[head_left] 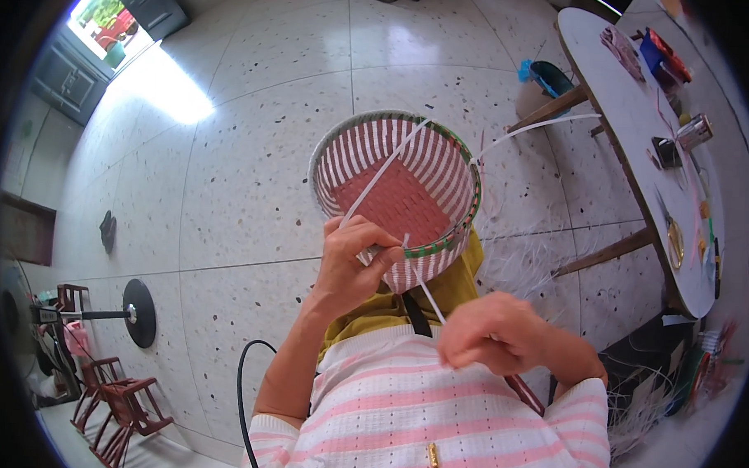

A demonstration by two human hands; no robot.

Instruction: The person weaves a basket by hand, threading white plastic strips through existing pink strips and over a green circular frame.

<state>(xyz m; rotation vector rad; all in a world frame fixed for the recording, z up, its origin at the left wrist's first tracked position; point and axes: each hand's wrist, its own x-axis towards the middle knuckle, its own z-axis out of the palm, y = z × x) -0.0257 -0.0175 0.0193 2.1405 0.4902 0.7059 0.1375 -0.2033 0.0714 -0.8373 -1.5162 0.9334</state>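
Observation:
A round woven basket (452, 183) with red-brown and white striped walls and a red-brown bottom rests in front of my lap. Green shows along the right part of its rim, white along the left. My left hand (350, 258) is closed on the near rim, thumb and fingers pinching it. A white plastic strip (428, 295) runs taut from that rim to my right hand (495, 333), whose curled fingers grip it. Across the basket's opening stretches another length of white strip (385, 170). A white tail (531, 132) curves from the right rim toward the table.
On the right stands a long white-topped table (591, 43) with wooden legs, holding scissors (674, 240), a can and other items. Loose clear strands (518, 268) litter the floor beneath. A bucket (549, 83) stands beside it. Small wooden chairs (129, 399) are at lower left.

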